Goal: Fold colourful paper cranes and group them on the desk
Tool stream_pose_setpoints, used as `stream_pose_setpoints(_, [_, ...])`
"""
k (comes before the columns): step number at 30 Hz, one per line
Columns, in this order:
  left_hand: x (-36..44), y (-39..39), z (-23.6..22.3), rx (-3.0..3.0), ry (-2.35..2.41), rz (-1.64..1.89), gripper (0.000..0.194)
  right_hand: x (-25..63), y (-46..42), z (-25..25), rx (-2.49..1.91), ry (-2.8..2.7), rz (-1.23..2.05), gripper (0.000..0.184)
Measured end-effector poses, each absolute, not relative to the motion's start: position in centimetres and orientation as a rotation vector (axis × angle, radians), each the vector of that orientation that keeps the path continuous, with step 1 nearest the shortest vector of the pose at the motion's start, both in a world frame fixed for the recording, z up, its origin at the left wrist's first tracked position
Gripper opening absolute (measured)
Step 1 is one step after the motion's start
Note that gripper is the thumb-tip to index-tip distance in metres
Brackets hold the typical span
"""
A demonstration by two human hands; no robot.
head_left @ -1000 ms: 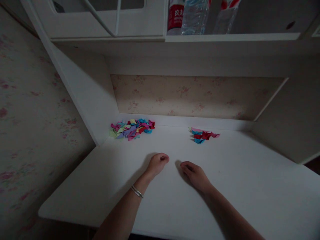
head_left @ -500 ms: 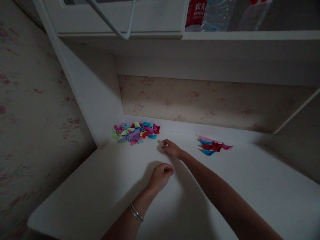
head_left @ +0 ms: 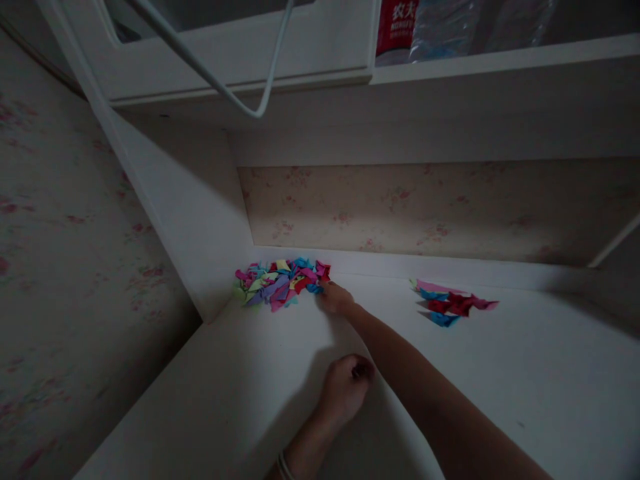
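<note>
My right hand (head_left: 336, 298) reaches to the right edge of a pile of small folded paper pieces (head_left: 275, 287) in many colours. Its fingertips touch the pile beside a blue piece (head_left: 314, 289) and a red one; whether they have closed on either is unclear. Closer to me, my left hand (head_left: 346, 390) hovers over the white tabletop with curled fingers and thumb. The hollow of that hand is dark, so anything inside it stays hidden. Farther right, a smaller group of folded pieces (head_left: 453, 304) lies in overlapping rows, pink, blue and red.
A white desk (head_left: 250, 387) has a side panel (head_left: 190, 200) at left and a low back ledge. Overhead hangs a white cabinet (head_left: 240, 67) with a pale curved rod (head_left: 257, 110) before it. A red package (head_left: 395, 30) and clear plastic items stand on the shelf.
My right hand has moved forward and left to the edge of the large pile. My left hand stays curled and appears lower and farther right as the camera view shifts.
</note>
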State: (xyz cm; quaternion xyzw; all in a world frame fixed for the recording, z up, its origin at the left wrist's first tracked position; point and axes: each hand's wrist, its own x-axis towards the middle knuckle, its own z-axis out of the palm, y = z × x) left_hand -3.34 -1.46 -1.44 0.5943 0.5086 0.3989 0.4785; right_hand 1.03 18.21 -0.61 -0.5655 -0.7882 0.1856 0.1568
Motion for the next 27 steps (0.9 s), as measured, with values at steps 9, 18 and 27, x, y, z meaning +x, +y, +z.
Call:
stream_pose_setpoints(9, [-4.2,-1.1,-1.2,1.383,1.193,1.024,0.016,2.1,15.4,-0.7,-1.536,-2.063,0.534,0.025])
stream_pose_setpoints(18, [-4.3,-1.1,-1.1,1.218,1.208,1.046,0.027,9.1,7.1,-2.6,-1.29,-1.48,1.067,0.022])
stream_pose_setpoints(27, [-3.9,-2.1,-0.7,1.234,1.198,1.146,0.041,13.3,-4.2,-1.1,-0.984,-0.984,1.355,0.023])
